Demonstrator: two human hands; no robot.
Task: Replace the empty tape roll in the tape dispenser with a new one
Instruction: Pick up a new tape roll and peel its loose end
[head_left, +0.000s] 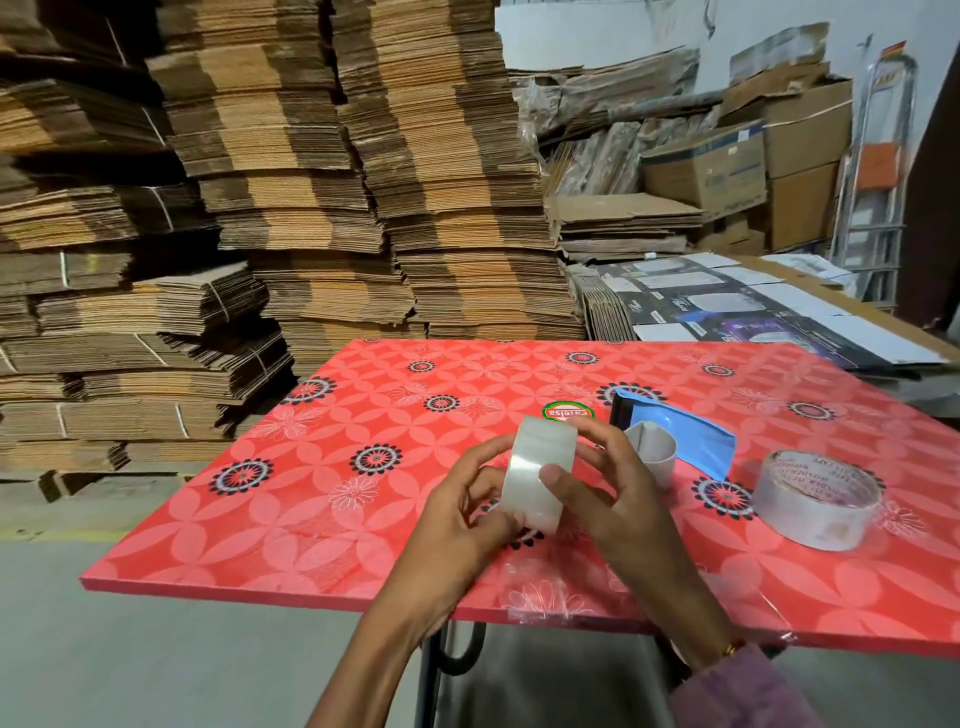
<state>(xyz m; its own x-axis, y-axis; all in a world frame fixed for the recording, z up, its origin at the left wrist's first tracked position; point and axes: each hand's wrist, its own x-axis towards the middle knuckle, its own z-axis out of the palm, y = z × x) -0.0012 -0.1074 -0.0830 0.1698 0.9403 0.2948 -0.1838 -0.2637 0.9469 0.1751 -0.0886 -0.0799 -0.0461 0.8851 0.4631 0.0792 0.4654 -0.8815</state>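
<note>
Both my hands hold a clear tape roll upright above the red table. My left hand grips its lower left side. My right hand curls round its right side, thumb pressed on the outer face. Behind my right hand lies the blue tape dispenser with a black end, and an empty white cardboard core stands against it. A second, wider clear tape roll lies flat on the table to the right.
Tall stacks of flattened cardboard rise behind and left of the table. Printed flat cartons and boxes sit at the back right. A round sticker is on the tabletop. Grey floor lies to the left.
</note>
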